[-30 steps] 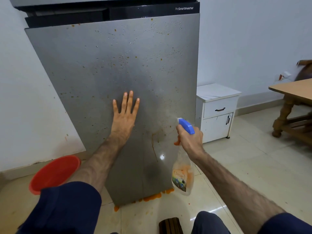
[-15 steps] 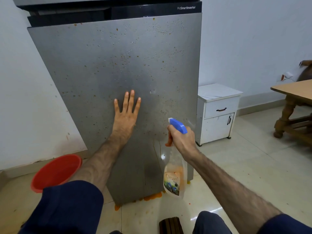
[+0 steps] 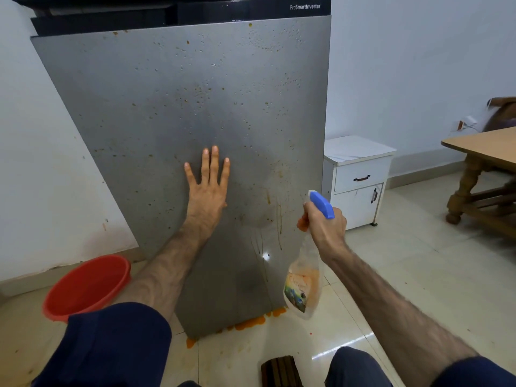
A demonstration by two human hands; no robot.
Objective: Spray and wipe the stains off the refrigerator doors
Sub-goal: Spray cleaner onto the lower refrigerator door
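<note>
The grey fridge door [image 3: 173, 113] stands upright, speckled all over with small brown-orange spots and droplets; orange drips run down its lower right part, and orange puddles [image 3: 251, 322] lie on the floor at its foot. The left hand [image 3: 208, 188] lies flat on the door, fingers straight and spread. The right hand [image 3: 325, 227], just right of the door, grips the neck of a spray bottle [image 3: 304, 286] with a blue head; orange liquid sits in its clear body. A red basin [image 3: 86, 287] stands left of the door; its contents cannot be told.
</note>
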